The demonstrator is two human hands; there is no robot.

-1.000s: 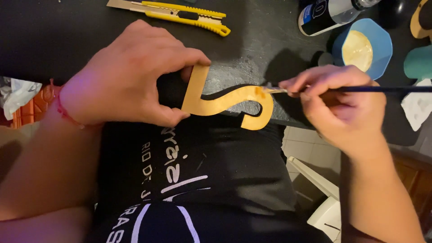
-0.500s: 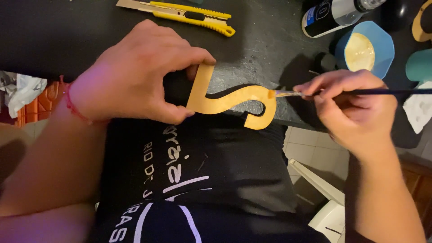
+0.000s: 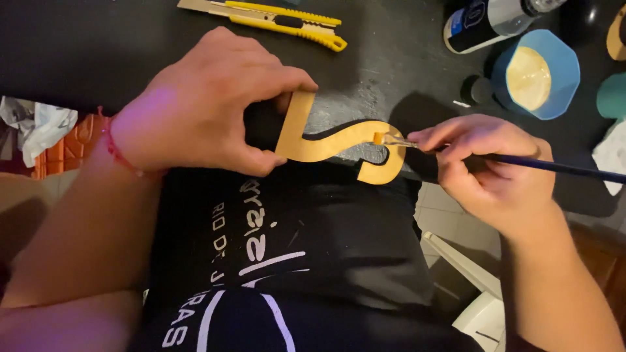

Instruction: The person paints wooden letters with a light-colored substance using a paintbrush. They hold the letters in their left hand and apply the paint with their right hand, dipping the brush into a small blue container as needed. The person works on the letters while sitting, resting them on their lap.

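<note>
Meanwhile the left hand (image 3: pixel 202 107) gripped the gold S-shaped letter (image 3: pixel 339 140) above the table edge, as before; the right hand (image 3: pixel 486 173) pinched the paintbrush (image 3: pixel 521 161) — its tip had moved up onto the letter's curl — so painting continued there.

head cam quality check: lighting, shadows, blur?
Head view: dim, warm light; pinkish colour cast on the left hand; gold S-shaped cutout throws a hard dark shadow on the black table; right hand and paintbrush sharp, no visible motion blur; corners darker.
</note>
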